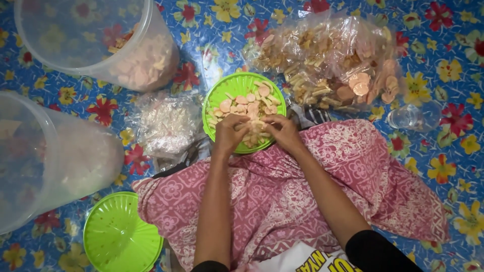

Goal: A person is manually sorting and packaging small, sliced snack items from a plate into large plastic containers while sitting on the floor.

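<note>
Both hands are seen over the near rim of a green ribbed plate (237, 85), which is set on the floral mat (443, 45) just beyond the pink patterned cloth (282, 201) draped over the lap. The left hand (229, 132) and the right hand (284, 132) are brought close together, with fingers curled around a small heap of pale crackers (253, 132) gathered between them; whether the pieces are gripped or only touched cannot be told. More round and stick-shaped crackers (249, 103) are spread across the plate.

Beyond the plate to the right, clear bags of assorted crackers (327, 60) are piled. To the left of the plate a crumpled clear plastic bag (166, 123) is seen. A translucent tub (96, 40) holding pinkish crackers lies on its side at the upper left, and a second translucent tub (45, 156) lies at the left edge. A green ribbed lid (118, 234) is placed near the left knee. A small clear cup (413, 117) lies on the mat at the right.
</note>
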